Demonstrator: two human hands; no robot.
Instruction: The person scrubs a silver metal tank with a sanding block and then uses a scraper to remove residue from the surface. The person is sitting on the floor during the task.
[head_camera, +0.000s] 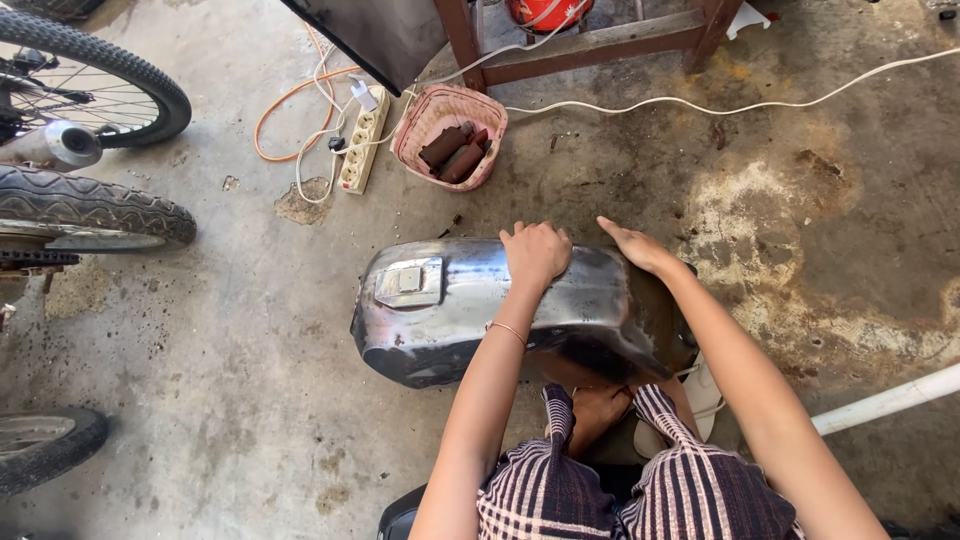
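Note:
A bare metal motorcycle fuel tank (450, 310) lies on its side on the concrete floor in front of my knees. My left hand (535, 253) is curled into a fist on the tank's top edge near the middle; whether it holds anything is hidden. My right hand (637, 245) lies flat with fingers together on the tank's right end. A thin bangle sits on my left wrist.
A pink basket (415, 135) with brown blocks stands behind the tank, beside a white power strip (362, 150) and orange and white cables. Motorcycle and bicycle wheels (90, 210) line the left. A wooden stand (590, 40) is at the top, a white pipe (890, 400) at right.

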